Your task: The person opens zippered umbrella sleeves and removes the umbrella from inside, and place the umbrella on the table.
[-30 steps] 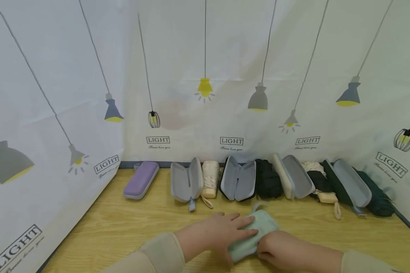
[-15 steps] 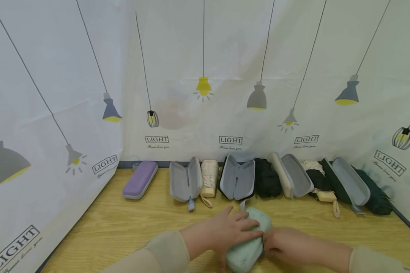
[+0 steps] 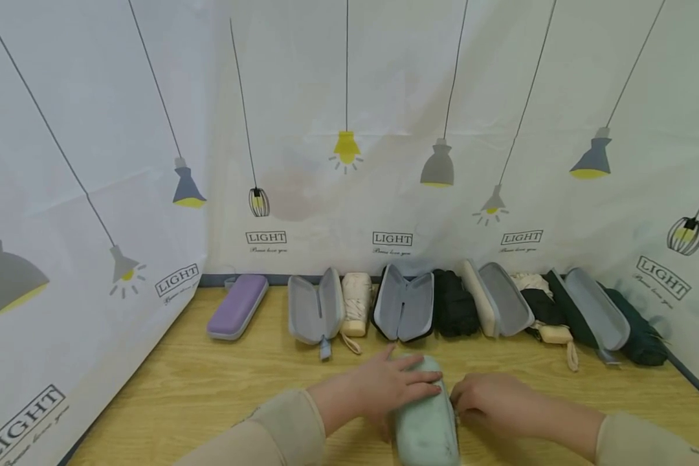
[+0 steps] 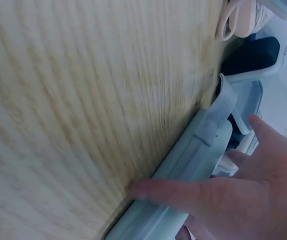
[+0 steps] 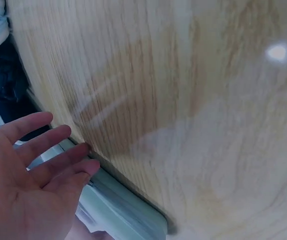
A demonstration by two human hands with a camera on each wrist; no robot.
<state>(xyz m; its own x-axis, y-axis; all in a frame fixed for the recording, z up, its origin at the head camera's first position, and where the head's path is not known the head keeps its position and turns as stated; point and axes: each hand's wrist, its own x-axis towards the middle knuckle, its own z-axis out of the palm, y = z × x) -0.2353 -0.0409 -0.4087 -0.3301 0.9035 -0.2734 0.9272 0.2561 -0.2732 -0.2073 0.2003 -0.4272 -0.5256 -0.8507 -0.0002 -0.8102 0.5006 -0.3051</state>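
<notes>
A mint-green zippered case (image 3: pixel 426 427) lies on the wooden table in front of me, closed, its long side pointing roughly toward me. My left hand (image 3: pixel 384 388) grips it, fingers spread over the top; in the left wrist view the thumb (image 4: pixel 168 192) presses along its side. A grey strap (image 4: pixel 218 107) sticks out from its far end. At the right side of the case, my right hand (image 3: pixel 498 404) pinches a small zipper pull (image 5: pixel 90 183) between thumb and forefinger; the pull is mostly hidden by the fingertips.
Along the back stand a closed purple case (image 3: pixel 239 307), open cases with grey linings (image 3: pixel 314 310), a cream folded umbrella (image 3: pixel 356 304), a black folded umbrella (image 3: pixel 455 304), a black-and-cream one (image 3: pixel 544 307) and a dark green one (image 3: pixel 635 330). A printed cloth (image 3: pixel 303 129) hangs behind.
The mint-green case has turned from slanting to lying nearly straight toward me. My right hand has moved slightly right and away from me along its side; the left stays on top.
</notes>
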